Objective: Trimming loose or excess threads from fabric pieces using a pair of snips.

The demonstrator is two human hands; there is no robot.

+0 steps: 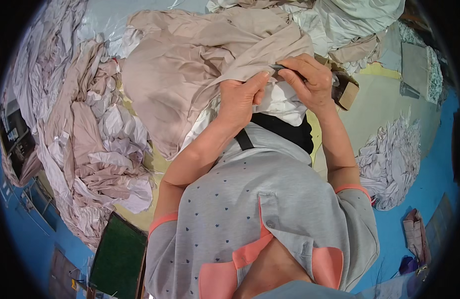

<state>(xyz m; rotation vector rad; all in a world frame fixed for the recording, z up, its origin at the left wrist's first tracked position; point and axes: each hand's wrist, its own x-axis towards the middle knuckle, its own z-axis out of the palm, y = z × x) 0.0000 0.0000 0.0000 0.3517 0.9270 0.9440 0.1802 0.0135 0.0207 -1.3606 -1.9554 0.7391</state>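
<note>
A beige cloth garment (175,70) lies spread in front of me, with white fabric (280,102) showing under its near edge. My left hand (242,93) pinches the garment's near edge between thumb and fingers. Close to its right, my right hand (309,79) is closed around a slim dark tool (278,67) that looks like thread snips. The tool's tip meets the cloth edge near my left thumb; most of it is hidden in my fingers, and I cannot tell whether its blades are apart.
Heaped beige and white garments (90,149) hang down at the left. More pale fabric (354,22) lies at the back right, near a small open cardboard box (347,92). A grey-white cloth pile (392,162) sits at the right. A green-topped surface (118,256) stands at the lower left.
</note>
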